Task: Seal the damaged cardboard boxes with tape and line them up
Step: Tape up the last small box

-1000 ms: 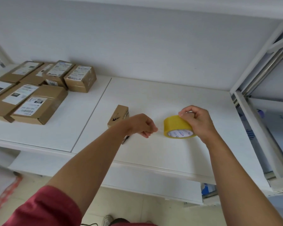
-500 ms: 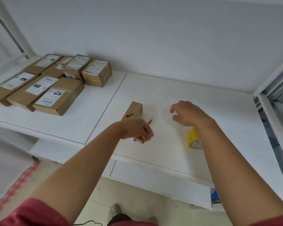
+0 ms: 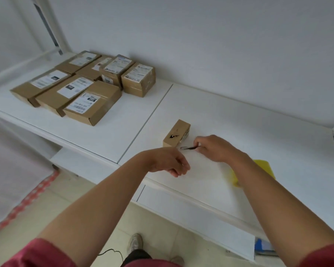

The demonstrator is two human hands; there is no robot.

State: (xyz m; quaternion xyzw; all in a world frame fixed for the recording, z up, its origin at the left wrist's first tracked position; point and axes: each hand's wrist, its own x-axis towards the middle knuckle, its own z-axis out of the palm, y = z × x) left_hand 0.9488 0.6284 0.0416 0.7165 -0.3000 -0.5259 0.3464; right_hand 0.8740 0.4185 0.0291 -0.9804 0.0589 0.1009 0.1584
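Matt brown cardboard box (image 3: 176,133)

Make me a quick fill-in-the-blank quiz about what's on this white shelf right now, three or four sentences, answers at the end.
1. The right hand pinches a thin dark ____.
2. The small box with the torn hole stands ____ from the labelled boxes.
3. The tape roll, partly hidden by the right forearm, is ____ in colour.
4. The left hand touches ____ of the boxes.

Answers: tool; apart; yellow; none

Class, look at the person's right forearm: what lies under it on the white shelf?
A yellow tape roll lies under the right forearm. Only its yellow edges show on either side; its middle and core are covered.
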